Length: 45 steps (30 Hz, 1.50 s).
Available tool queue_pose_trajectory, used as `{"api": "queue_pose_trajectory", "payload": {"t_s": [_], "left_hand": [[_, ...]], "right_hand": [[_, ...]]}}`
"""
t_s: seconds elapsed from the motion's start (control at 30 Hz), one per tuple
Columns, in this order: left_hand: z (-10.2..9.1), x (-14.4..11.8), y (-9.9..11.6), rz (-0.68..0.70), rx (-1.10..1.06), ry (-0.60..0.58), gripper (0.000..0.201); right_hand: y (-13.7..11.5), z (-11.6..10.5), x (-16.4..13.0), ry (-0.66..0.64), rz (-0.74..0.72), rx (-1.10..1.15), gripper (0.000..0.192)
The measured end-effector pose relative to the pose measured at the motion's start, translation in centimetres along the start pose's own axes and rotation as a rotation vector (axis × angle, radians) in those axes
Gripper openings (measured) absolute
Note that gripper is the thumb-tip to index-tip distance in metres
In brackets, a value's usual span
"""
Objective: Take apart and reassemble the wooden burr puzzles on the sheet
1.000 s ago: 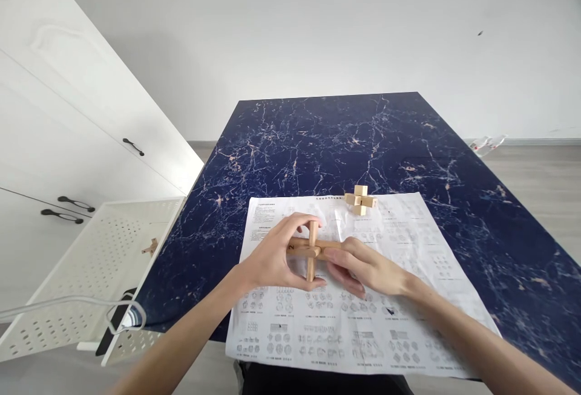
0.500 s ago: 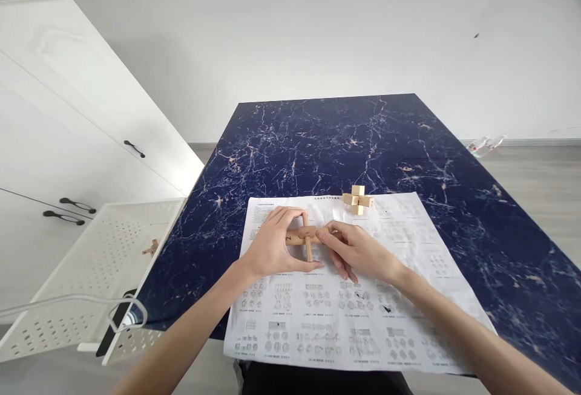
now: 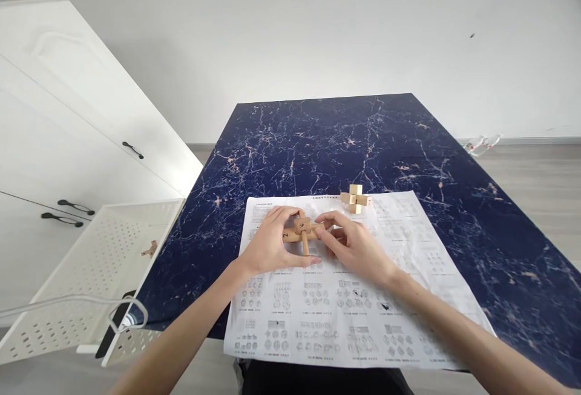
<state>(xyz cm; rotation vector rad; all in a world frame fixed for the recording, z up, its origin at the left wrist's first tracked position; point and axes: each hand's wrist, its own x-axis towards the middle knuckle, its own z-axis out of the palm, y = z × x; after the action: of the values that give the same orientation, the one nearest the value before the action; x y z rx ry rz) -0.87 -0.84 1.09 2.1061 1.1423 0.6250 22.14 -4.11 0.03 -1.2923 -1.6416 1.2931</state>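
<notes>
Between my hands is a wooden interlocking puzzle [image 3: 303,226], with a numbered bar lying crosswise, a thin rod across it and a marked block standing up at the middle. My left hand [image 3: 271,240] grips it from the left, thumb and fingers at the two ends of the rod. At the right end of the bar, the bent fingers of my right hand [image 3: 351,239] pinch the wood. Beneath both hands lies a printed instruction sheet [image 3: 318,304] with rows of small diagrams. Another assembled wooden puzzle [image 3: 356,199] sits at the sheet's far edge.
The sheet covers the near part of a dark blue marbled table [image 3: 318,147]. To the left stand a white cabinet [image 3: 91,117] and a white perforated basket [image 3: 68,286] with a small wooden piece [image 3: 149,249] in it. Clear bottles [image 3: 482,144] stand beyond the right edge.
The puzzle's middle block now stands up, showing its mark, where it looked flat before. My right hand's fingers have curled in and shifted slightly; my left hand keeps its grip.
</notes>
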Motion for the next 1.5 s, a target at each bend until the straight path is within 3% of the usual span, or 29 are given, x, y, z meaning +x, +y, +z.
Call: {"api": "queue_pose_trajectory", "payload": {"t_s": [0.17, 0.3, 0.53, 0.77, 1.0, 1.07, 1.33, 1.5], "left_hand": [[0.0, -0.1, 0.1, 0.006, 0.000, -0.003, 0.086], [0.1, -0.2, 0.2, 0.088, -0.016, -0.031, 0.089], [0.1, -0.3, 0.1, 0.177, -0.027, 0.016, 0.092], [0.0, -0.5, 0.2, 0.193, -0.127, -0.028, 0.101], [0.1, -0.6, 0.2, 0.202, -0.162, -0.112, 0.105], [0.2, -0.6, 0.1, 0.201, -0.150, -0.116, 0.096], [0.1, -0.4, 0.3, 0.201, -0.295, -0.121, 0.026], [-0.4, -0.2, 0.7, 0.073, -0.367, -0.092, 0.027]], "right_hand": [[0.0, -0.1, -0.1, -0.030, 0.027, 0.010, 0.031], [0.3, 0.3, -0.1, -0.113, 0.049, 0.155, 0.031], [0.6, 1.0, -0.1, -0.143, 0.045, 0.393, 0.040], [0.2, 0.6, 0.1, -0.197, 0.028, 0.486, 0.052], [0.0, 0.0, 0.2, -0.240, 0.005, 0.537, 0.037], [0.1, -0.1, 0.2, -0.235, 0.021, 0.591, 0.038], [0.2, -0.8, 0.3, -0.277, 0.107, 0.753, 0.048], [0.6, -1.1, 0.5, -0.234, 0.134, 0.867, 0.054]]}}
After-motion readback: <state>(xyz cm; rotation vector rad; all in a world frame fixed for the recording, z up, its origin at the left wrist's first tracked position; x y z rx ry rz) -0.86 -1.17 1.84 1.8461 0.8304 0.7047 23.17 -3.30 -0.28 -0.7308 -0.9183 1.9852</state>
